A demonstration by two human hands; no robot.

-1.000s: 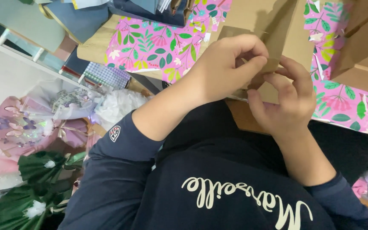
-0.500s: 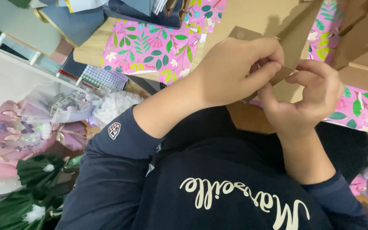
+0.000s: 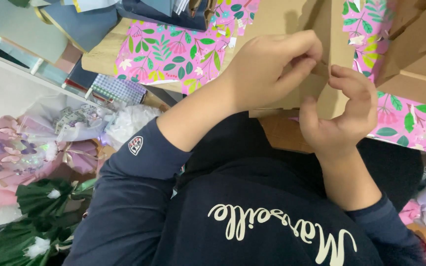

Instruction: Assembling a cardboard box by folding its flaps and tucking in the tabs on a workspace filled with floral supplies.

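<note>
Cardboard (image 3: pixel 329 93) sits between both hands near the middle of the view, a brown piece held upright over the table edge, just in front of the person's chest. The left hand (image 3: pixel 267 74) is curled over its upper left part, thumb and fingers pinching a flap, while the right hand (image 3: pixel 343 116) grips the lower right part with the thumb (image 3: pixel 309 116) pressed flat on the near face and the fingertips (image 3: pixel 353 74) hooked over an edge. Both hands are clenched on the piece, neither one loose. This looks like a folding or creasing step (the pinch points meet at one line); the next move likely calls for steady pressure along that crease with the other hand bracing. Pink floral paper (image 3: pixel 173 54) lies on the wooden table (image 3: pixel 104 54) to the far left, with more cardboard (image 3: pixel 415 54) at the far right. Wrapped bouquets (image 3: pixel 30 157) lie down at the near left.
</note>
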